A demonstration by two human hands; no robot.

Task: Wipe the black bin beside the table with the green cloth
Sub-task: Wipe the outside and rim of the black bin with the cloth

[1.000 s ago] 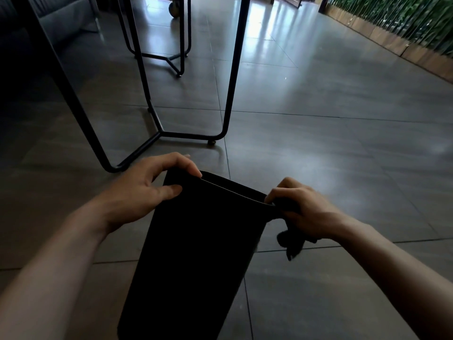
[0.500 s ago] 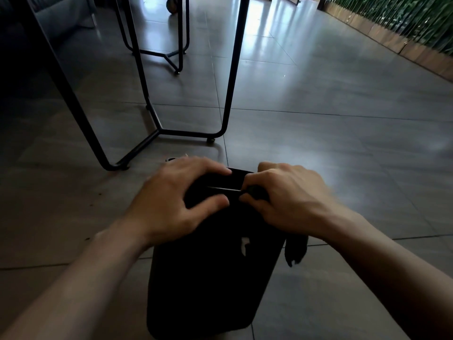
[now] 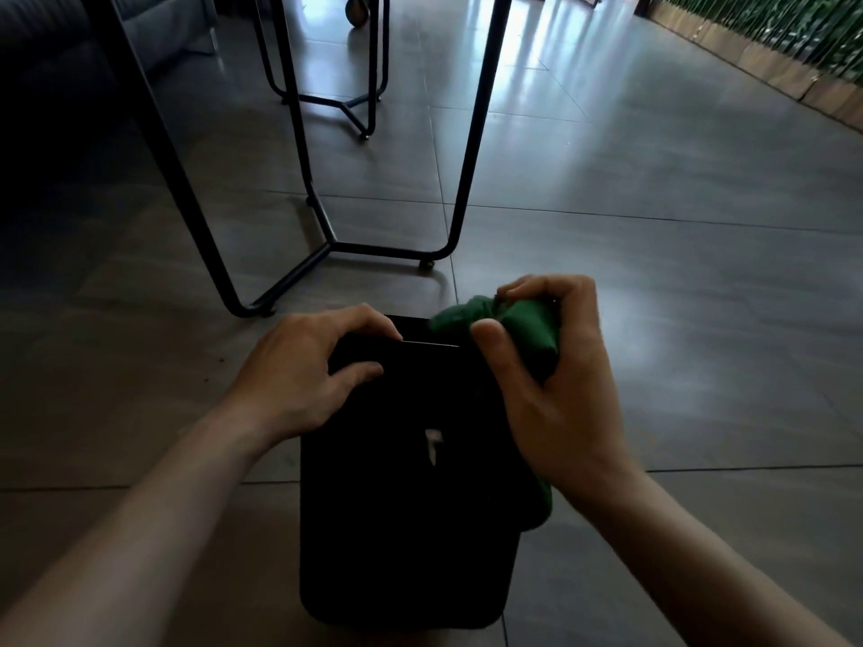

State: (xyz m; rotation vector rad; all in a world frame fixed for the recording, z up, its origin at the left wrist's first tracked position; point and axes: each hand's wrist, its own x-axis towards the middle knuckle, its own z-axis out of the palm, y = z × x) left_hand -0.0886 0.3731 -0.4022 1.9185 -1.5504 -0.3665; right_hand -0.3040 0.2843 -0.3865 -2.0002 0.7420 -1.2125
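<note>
The black bin stands on the tiled floor right below me, a small pale mark on its near face. My left hand grips the left part of the bin's top rim, fingers curled over the edge and thumb on the near face. My right hand holds the bunched green cloth at the rim's right corner. One tail of the cloth hangs below my right wrist, against the bin's right side.
Black metal table legs with a floor bar stand just beyond the bin. A second leg frame is farther back. A grey sofa is at the far left and a wooden planter with greenery runs along the right.
The bin went from tilted to upright below me. My right hand left the rim's middle for the right corner and lifted, so the green cloth shows. My left hand kept its grip.
</note>
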